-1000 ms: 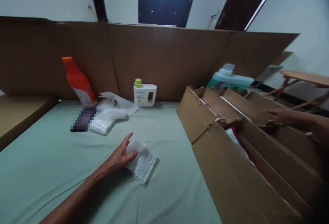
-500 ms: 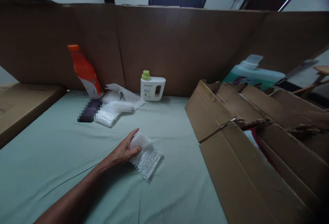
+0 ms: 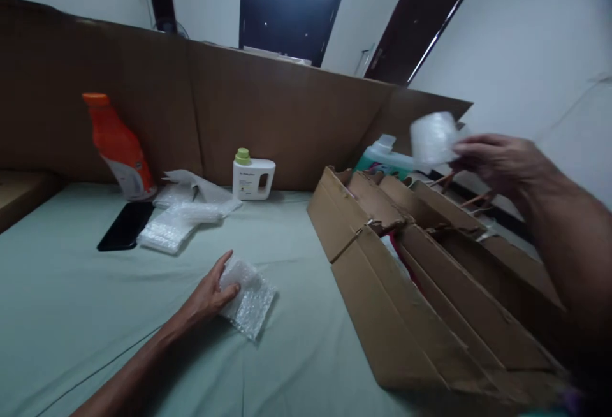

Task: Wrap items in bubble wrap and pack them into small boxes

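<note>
My left hand [image 3: 209, 294] rests on the pale green sheet [image 3: 71, 302], fingers closed on the edge of a small bubble-wrap bundle [image 3: 249, 301] lying there. My right hand [image 3: 497, 160] is raised above the open cardboard box [image 3: 406, 302] at the right and holds a second, rolled piece of bubble wrap [image 3: 433, 138] in the air, blurred by motion. Red and white contents show between the box's torn flaps.
At the back stand an orange bottle [image 3: 117, 146] and a white jug with a green cap [image 3: 252, 176]. A black phone [image 3: 125, 226] and loose bubble wrap [image 3: 182, 216] lie near them. A teal jug [image 3: 385, 157] sits behind the box. A cardboard wall [image 3: 268, 117] bounds the back.
My right hand has come up into view above the box, holding a piece of bubble wrap. My left hand stays on its bundle. The camera has swung right.
</note>
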`<state>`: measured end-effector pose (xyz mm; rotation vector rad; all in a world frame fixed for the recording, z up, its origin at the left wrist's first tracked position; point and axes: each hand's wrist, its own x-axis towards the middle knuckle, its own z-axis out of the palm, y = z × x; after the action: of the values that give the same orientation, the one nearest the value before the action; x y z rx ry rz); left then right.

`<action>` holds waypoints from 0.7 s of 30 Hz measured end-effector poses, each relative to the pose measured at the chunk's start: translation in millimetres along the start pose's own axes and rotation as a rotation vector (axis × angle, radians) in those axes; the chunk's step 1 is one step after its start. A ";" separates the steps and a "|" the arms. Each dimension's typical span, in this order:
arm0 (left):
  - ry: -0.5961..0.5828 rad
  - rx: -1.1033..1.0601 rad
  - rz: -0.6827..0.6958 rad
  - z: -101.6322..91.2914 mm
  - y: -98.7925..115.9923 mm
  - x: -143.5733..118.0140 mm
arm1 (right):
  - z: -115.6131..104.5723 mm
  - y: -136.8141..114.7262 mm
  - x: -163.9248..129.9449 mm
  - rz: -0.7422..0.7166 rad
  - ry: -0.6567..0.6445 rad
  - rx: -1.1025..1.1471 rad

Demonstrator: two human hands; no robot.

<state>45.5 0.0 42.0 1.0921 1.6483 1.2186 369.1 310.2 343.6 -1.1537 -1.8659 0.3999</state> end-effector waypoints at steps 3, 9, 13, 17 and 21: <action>0.081 -0.089 0.013 -0.5 1.8 -9.9 | 28.7 -42.3 -10.7 0.070 -0.210 0.236; 0.512 -0.113 0.077 -72.3 25.5 -12.1 | 194.4 -122.5 -64.3 -0.122 -0.840 0.401; 0.677 0.085 0.082 -141.4 41.0 32.5 | 285.3 -149.9 -76.8 -0.236 -0.809 0.316; 0.636 0.182 -0.007 -169.1 24.4 44.9 | 316.5 -137.0 -88.9 -0.305 -0.735 0.209; 0.576 0.418 0.087 -158.2 -19.1 10.9 | 321.7 -98.1 -146.8 -0.346 -0.695 0.118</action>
<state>-109.0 -37.7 57.0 1.1288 2.3977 1.3632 80.1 189.9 151.9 -0.6206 -2.5420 0.7657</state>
